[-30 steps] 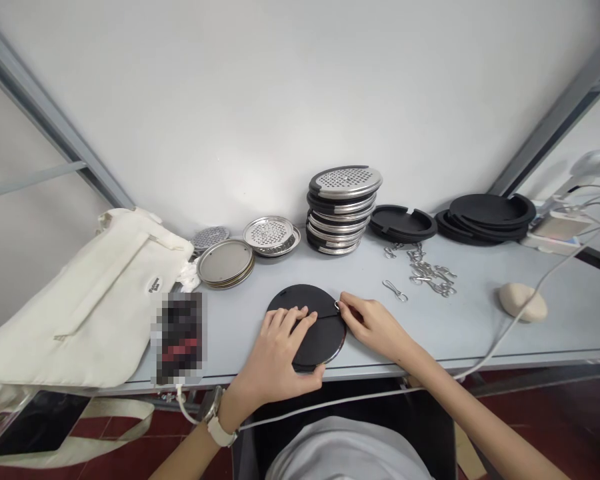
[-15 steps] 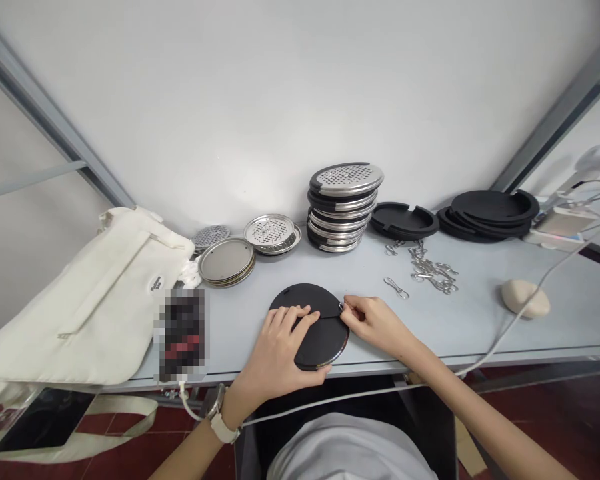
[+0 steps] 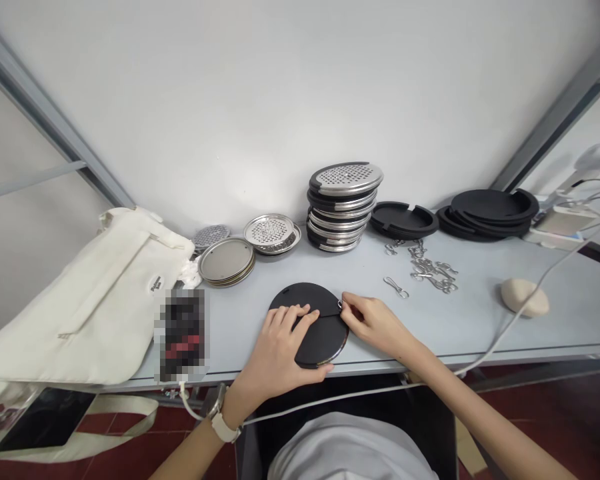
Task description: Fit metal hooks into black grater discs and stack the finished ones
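Because the black disc [image 3: 326,341] lies flat on the pale grey table [image 3: 240,333], just in from its near edge and low in the centre of my view, I judge it a stiff, fairly light piece that could skate about unless pinned. Its smooth face and thin rim [image 3: 347,337] offer little purchase, so pressing from above or pinching at the rim looks like the surest hold. My left hand [image 3: 275,353] is spread over its lower left, fingers flat on top and thumb [image 3: 325,370] along the near edge, seemingly pressing rather than closing around it. My right hand [image 3: 375,325] comes in from the right, fingertips [image 3: 349,305] pinched on a small metal clip [image 3: 339,305] at the end of the slit [image 3: 325,312] across the disc; the clip is too small and hidden for me to make out its shape. Upper centre stand a stack of perforated steel lids [image 3: 345,200] and black slotted rings [image 3: 404,221], with loose metal hooks [image 3: 430,270] just right of my work. A white cable [image 3: 360,393] runs along below the table edge, and a canvas tote bag [image 3: 80,313] sits at left, though neither blocks my hands.
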Action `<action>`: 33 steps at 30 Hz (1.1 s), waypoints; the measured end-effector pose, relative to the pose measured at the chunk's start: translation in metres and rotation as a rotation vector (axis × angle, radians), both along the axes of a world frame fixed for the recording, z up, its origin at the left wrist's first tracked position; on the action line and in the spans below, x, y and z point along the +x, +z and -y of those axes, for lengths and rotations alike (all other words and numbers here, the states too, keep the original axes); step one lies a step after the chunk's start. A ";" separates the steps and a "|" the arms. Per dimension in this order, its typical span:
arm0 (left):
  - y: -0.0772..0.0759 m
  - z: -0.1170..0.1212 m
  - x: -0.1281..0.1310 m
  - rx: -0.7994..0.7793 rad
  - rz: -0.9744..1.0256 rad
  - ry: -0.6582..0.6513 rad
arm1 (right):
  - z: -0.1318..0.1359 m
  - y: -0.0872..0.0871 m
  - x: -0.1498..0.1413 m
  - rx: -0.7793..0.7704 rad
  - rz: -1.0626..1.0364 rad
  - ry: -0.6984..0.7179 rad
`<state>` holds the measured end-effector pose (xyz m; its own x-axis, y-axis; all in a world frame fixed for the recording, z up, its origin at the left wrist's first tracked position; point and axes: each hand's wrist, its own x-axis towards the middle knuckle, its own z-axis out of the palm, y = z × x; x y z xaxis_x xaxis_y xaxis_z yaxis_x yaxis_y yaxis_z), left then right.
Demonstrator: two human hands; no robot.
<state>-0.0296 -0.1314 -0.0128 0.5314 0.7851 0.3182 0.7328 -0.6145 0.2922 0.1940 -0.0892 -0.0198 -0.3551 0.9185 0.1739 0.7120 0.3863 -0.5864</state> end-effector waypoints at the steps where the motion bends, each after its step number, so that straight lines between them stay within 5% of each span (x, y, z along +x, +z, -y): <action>1: 0.000 0.000 0.000 -0.002 -0.001 0.000 | 0.000 0.000 0.000 0.002 0.000 0.002; 33: 0.001 0.002 0.002 0.014 0.000 0.029 | -0.003 -0.003 -0.002 0.019 0.081 -0.012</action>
